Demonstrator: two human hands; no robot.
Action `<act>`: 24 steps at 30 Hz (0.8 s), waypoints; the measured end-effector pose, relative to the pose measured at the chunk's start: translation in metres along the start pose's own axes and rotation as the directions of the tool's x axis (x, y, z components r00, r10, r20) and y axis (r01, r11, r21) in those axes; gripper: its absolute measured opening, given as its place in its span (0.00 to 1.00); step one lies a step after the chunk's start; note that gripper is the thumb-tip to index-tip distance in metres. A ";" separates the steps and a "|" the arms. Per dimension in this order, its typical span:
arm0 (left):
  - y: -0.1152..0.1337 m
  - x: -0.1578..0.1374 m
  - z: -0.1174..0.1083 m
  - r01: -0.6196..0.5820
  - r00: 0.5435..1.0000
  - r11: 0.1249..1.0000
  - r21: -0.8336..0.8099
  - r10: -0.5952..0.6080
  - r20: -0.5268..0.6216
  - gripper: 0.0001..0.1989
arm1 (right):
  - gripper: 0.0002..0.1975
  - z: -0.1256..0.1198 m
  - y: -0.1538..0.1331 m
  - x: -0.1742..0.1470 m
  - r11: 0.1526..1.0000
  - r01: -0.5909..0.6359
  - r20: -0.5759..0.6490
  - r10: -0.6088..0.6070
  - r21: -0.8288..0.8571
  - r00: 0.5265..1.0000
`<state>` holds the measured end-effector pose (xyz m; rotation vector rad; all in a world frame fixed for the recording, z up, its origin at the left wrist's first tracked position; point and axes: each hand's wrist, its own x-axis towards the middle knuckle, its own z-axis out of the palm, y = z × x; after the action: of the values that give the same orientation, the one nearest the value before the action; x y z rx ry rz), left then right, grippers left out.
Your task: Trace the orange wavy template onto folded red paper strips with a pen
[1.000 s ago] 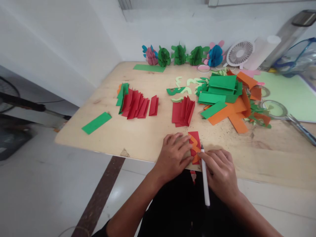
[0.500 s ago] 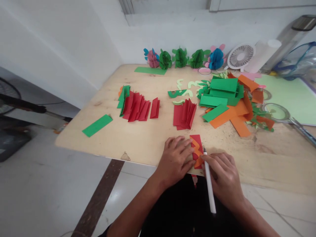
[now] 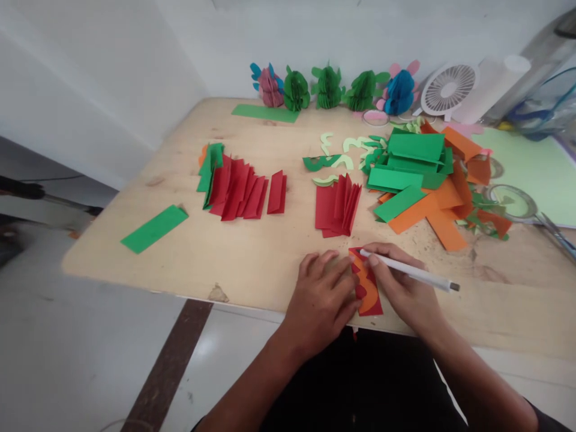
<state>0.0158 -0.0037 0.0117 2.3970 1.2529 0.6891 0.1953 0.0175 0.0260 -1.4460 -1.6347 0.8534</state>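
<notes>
My left hand (image 3: pixel 321 294) lies flat with fingers spread, its fingertips on the left edge of a wavy orange paper cutout (image 3: pixel 369 294). That cutout rests on a folded red paper strip (image 3: pixel 376 307) at the table's front edge. My right hand (image 3: pixel 407 291) pinches a white pen (image 3: pixel 409 270). The pen's dark tip is at the top of the red strip, beside the cutout's upper end; whether a line is drawn there is too small to tell. Just beyond my hands stands a stack of folded red papers (image 3: pixel 339 210).
More folded red papers (image 3: pixel 238 189) and a green strip (image 3: pixel 155 228) lie to the left. Green folded papers (image 3: pixel 416 150) and orange strips (image 3: pixel 445 228) are heaped right, near scissors (image 3: pixel 558 231). Paper honeycomb figures (image 3: pixel 328 87) and a small fan (image 3: pixel 447 90) line the wall.
My right hand has moved up along the red strip and turned the pen, so its tip now meets the strip's top. My left hand stays on the cutout. The view has shifted slightly.
</notes>
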 end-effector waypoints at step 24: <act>0.000 0.001 -0.001 0.008 1.000 1.000 -0.028 -0.008 0.000 0.14 | 0.07 0.007 -0.003 0.006 0.988 0.019 0.009 -0.018 -0.152 1.000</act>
<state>0.0150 -0.0029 0.0127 2.3678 1.2438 0.6995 0.1878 0.0228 0.0259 -1.5306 -1.7483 0.7380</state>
